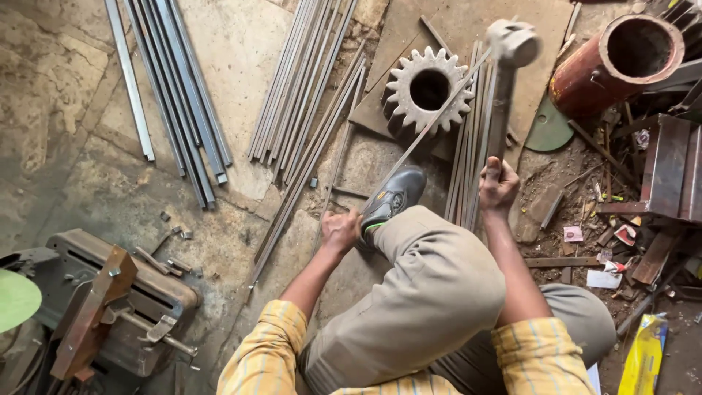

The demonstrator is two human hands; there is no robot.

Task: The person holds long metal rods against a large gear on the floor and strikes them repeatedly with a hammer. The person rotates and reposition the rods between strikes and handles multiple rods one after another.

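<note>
A: Right hand (499,184) closed around a raised grey steel hammer (512,44), above the large toothed iron gear (428,89).

B: Left hand (340,230) clamps a thin steel rod (417,143) across that gear; best struck squarely, rod pinned flat.

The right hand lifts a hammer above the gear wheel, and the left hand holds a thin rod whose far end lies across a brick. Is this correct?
Not quite. In the head view the thin rod held by the left hand lies across the gear wheel, not a brick. The right hand does lift the hammer.
</note>
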